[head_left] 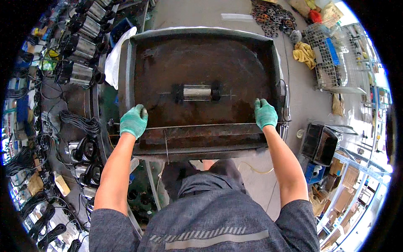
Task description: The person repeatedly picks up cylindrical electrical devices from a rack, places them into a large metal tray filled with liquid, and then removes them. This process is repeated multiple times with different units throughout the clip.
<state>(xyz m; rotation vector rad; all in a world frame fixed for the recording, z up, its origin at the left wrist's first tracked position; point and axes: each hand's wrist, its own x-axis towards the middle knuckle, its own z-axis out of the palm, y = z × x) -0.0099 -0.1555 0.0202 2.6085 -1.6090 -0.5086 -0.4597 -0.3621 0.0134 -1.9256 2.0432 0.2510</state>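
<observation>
A wide dark metal tank point(168, 63) with raised sides stands in front of me. In its middle lies a shiny metal cylinder point(197, 93) with black ends, with thin straight lines running out from both ends. A long thin metal bar point(201, 125) crosses the near part of the tank. Its left end meets my left hand point(134, 121), in a green glove, fingers curled round it. At the opposite end, my right hand point(265, 114), also gloved in green, is closed on the bar near the right wall. The undersides of both hands are hidden.
Several silver motors with black ends point(80, 74) and coiled black cables point(80, 122) crowd the left side. To the right are a wire cage point(336, 63), a black crate point(321, 144) and shelving. Dark metal rings point(275, 19) lie on the floor at the back.
</observation>
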